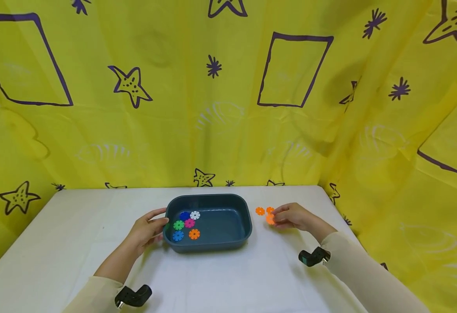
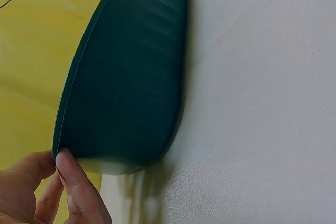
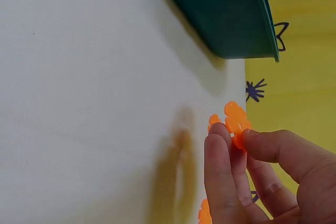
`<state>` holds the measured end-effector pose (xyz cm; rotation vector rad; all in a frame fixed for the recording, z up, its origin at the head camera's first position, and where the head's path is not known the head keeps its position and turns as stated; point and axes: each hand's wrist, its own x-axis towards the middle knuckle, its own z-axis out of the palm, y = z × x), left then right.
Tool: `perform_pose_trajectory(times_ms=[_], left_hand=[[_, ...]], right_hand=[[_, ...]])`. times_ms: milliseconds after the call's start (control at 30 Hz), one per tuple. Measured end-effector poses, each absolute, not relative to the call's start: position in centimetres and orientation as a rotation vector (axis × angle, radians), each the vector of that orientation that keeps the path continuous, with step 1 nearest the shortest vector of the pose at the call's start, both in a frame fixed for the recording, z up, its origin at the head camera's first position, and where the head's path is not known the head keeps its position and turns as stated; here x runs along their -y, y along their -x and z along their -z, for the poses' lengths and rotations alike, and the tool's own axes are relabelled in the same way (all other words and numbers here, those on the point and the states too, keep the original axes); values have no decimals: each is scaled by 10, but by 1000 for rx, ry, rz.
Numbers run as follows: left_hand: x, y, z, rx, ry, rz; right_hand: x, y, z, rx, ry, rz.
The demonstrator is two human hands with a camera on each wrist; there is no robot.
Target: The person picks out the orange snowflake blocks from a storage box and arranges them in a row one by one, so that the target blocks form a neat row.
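A dark teal plastic basin point(image 1: 213, 248) rests on the white table. My left hand point(image 1: 144, 230) pinches its left rim between thumb and fingers, as the left wrist view also shows. Inside, toward the left, lie several notched plastic discs: a white disc point(image 1: 195, 215), a dark blue disc point(image 1: 184, 216), a pink disc point(image 1: 190, 223), a green disc point(image 1: 179, 224), a blue disc point(image 1: 178, 235) and an orange disc point(image 1: 194, 234). Right of the basin, my right hand point(image 1: 293, 216) pinches another orange disc point(image 3: 237, 121) between thumb and fingertips. Two more orange discs point(image 1: 260, 211) lie close by on the table.
A yellow curtain point(image 1: 166, 130) printed with stars and squares hangs behind the table and along both sides. The white tabletop point(image 1: 228, 282) extends around the basin. Black wrist cameras point(image 1: 133, 296) sit on both forearms.
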<state>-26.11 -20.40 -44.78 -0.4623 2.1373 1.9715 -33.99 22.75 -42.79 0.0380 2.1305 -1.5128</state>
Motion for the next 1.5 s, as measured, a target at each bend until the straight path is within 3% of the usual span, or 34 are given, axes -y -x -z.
perform_pose_trajectory(times_ms=[333, 767, 1500], left_hand=[[203, 261, 449, -2134, 472, -1975], [202, 259, 447, -2120, 471, -2000], [202, 259, 445, -2101, 484, -2007]], right_hand=[[-241, 342, 440, -2037, 54, 1569], [-237, 342, 449, -2145, -163, 1507], [-239, 346, 450, -2181, -181, 1468]])
